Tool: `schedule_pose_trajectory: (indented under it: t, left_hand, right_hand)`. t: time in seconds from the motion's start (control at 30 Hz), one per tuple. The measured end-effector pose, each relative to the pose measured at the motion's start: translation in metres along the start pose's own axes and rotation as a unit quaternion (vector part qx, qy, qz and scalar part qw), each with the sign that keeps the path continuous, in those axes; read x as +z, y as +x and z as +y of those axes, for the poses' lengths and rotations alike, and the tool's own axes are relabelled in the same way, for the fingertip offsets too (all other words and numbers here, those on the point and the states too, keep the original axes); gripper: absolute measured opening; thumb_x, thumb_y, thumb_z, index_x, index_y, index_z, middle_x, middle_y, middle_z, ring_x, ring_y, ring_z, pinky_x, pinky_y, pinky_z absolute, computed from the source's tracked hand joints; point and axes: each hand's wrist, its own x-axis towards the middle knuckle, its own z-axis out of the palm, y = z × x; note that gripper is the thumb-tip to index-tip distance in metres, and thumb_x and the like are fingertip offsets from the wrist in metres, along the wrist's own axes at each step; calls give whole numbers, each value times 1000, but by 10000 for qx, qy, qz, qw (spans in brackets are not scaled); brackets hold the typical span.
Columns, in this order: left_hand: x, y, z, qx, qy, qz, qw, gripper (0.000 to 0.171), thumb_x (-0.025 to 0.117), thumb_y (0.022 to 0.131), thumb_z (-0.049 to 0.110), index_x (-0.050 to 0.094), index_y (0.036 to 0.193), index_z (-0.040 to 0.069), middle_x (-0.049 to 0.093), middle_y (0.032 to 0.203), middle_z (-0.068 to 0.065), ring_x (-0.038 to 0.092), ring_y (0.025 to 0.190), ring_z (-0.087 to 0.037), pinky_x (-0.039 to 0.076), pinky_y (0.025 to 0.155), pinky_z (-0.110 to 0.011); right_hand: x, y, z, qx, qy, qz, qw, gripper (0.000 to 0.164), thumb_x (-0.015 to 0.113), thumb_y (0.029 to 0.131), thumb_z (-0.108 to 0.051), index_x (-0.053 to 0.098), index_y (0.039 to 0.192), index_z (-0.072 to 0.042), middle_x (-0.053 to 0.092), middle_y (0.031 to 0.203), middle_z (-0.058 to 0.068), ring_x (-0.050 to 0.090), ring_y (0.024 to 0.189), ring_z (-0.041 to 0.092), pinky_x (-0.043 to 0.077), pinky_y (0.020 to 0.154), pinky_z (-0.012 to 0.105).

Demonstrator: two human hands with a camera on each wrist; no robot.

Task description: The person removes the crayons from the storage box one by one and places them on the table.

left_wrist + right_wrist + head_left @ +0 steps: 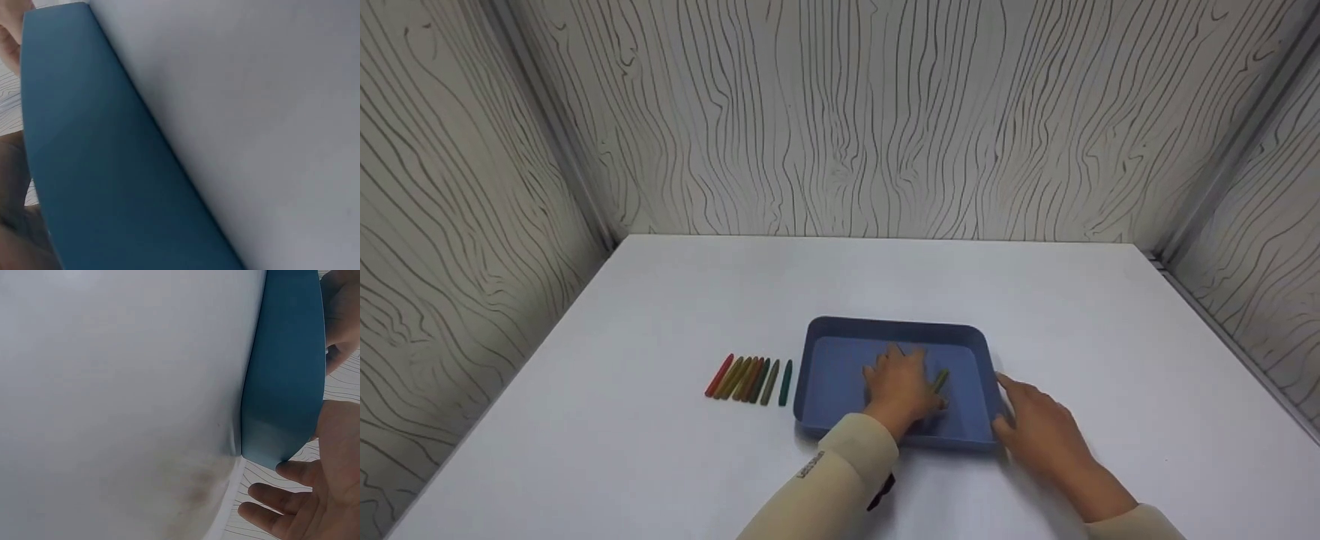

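Observation:
In the head view a shallow blue tray (840, 375) sits on the white table. My left hand (898, 384) reaches over its near wall, fingers spread low above the tray floor. An olive-green crayon (941, 380) lies beside that hand's thumb, partly covered by the hand. Whether anything lies under the palm is hidden. At the tray's right side, my right hand (1044, 429) touches the wall with its fingers extended. In the right wrist view its fingers (278, 498) are straight and apart, one against the corner of the tray (284, 371). The left wrist view mostly shows the tray's outer wall (107, 146).
Left of the tray lies a row of several crayons: a red crayon (719, 375) at its left end, olive and brown ones in the middle, a dark green crayon (785, 382) at its right end. Wood-grain patterned panels (840, 120) enclose the back and sides.

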Motion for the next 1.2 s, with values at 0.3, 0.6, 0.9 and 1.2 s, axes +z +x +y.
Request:
schedule_pose_trajectory:
  t: [0.3, 0.6, 0.9, 1.2]
  left_hand:
    - [9, 0, -3, 220, 104, 17, 9997, 63, 88, 66, 35, 65, 123, 21, 58, 98, -3, 55, 92, -19, 41, 76, -38]
    - [15, 1, -2, 207, -53, 68, 9997, 34, 84, 72, 26, 72, 103, 17, 59, 82, 1, 55, 77, -14, 41, 69, -33]
    - [16, 2, -1, 273, -53, 275, 9992, 17, 78, 75, 13, 74, 90, 17, 63, 79, 3, 59, 78, -13, 43, 68, -34]
    - [9, 3, -2, 77, -641, 128, 9978, 19, 73, 80, 11, 74, 99, 16, 67, 90, 2, 62, 87, -17, 44, 75, -36]
  right_hand:
    - [2, -1, 2, -109, -116, 38, 9999, 56, 58, 87, -14, 42, 138, 5, 50, 129, 29, 45, 119, 47, 33, 95, 60]
    - [1, -1, 1, -25, -44, 3, 10000, 57, 57, 88, -15, 40, 139, 5, 48, 131, 30, 43, 121, 48, 30, 98, 60]
    - [1, -1, 0, 34, -52, -45, 10000, 57, 55, 89, -15, 39, 140, 5, 47, 132, 30, 42, 121, 48, 29, 99, 60]
    - [2, -1, 1, 13, -129, -42, 9999, 58, 57, 88, -15, 40, 139, 6, 47, 132, 30, 43, 121, 47, 30, 98, 61]
